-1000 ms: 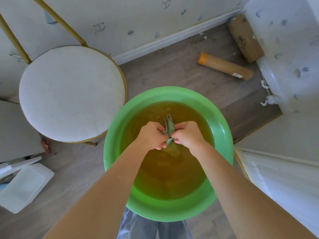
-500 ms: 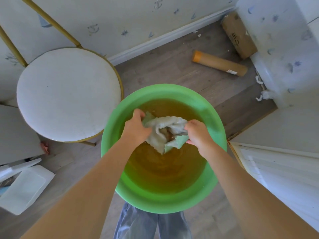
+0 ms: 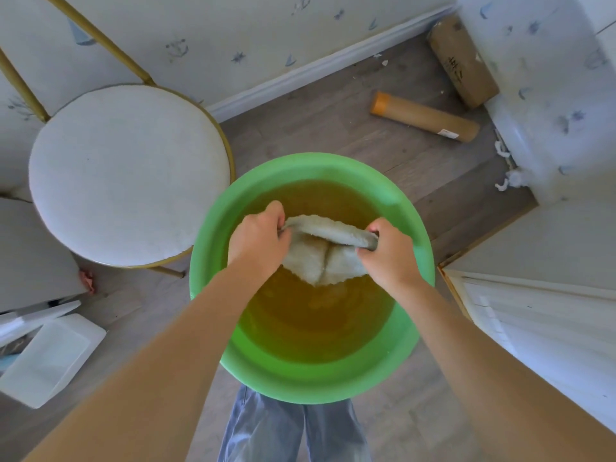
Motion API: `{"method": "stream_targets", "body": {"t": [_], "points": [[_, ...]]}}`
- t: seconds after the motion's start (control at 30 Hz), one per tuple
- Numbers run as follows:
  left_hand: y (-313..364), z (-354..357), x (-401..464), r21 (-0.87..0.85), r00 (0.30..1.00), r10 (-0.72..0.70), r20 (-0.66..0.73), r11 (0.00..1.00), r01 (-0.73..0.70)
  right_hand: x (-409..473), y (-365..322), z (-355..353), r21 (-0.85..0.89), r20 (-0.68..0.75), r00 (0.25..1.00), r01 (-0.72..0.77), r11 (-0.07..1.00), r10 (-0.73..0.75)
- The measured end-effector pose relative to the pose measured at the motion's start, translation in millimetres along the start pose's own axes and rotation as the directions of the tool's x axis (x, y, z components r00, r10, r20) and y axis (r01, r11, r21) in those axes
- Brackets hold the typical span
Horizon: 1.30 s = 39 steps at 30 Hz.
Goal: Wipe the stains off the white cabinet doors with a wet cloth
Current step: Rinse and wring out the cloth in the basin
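Hands are seen from above over a green basin (image 3: 413, 271) of amber water on the floor. One pale cloth (image 3: 320, 258) is stretched between them, its top edge pinched by the left hand (image 3: 258, 243) and the right hand (image 3: 388, 253), its lower edge hanging just above the water. It is best wrung damp, drips kept over the basin. Counted: one basin, one cloth, one round chair (image 3: 130, 175), one white cabinet door (image 3: 540, 315) at right.

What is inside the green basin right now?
The basin holds murky yellow-brown water. Above it, the left hand and right hand hold a pale cloth spread between them. The water is too cloudy to show the bottom, and the cloth covers part of the surface.
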State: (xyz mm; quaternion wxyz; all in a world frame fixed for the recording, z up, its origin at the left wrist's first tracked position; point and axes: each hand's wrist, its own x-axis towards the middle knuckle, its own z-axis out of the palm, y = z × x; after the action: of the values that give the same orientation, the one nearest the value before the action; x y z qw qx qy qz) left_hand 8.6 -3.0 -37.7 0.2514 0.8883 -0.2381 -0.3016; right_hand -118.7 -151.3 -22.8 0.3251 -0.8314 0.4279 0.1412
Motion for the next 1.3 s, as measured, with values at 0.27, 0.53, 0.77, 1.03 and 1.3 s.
{"method": "stream_targets", "body": {"t": [0.27,0.53,0.77,1.03,1.3], "points": [[-6,42,-19,0.085,0.956,-0.080,0.282,0.995,0.058,-16,3,39,-0.282,0.192,0.981,0.079,0.956,-0.024],[21,51,-38,-0.233,0.940,0.061,0.336,0.972,0.020,-29,-9,35,0.624,0.395,0.864,-0.502,0.599,0.313],[52,27,-47,-0.694,0.811,-0.165,0.562,0.440,0.570,-41,-17,2,0.702,0.179,0.937,-0.335,0.628,0.299],[51,25,-36,-0.606,0.591,-0.278,0.758,0.035,0.794,-76,-40,-18,0.728,0.286,0.955,-0.165,0.666,-0.075],[60,18,-40,-0.693,0.631,-0.394,0.669,-0.022,0.721,-47,-27,-14,0.816,0.131,0.977,-0.202,0.542,0.167]]}}
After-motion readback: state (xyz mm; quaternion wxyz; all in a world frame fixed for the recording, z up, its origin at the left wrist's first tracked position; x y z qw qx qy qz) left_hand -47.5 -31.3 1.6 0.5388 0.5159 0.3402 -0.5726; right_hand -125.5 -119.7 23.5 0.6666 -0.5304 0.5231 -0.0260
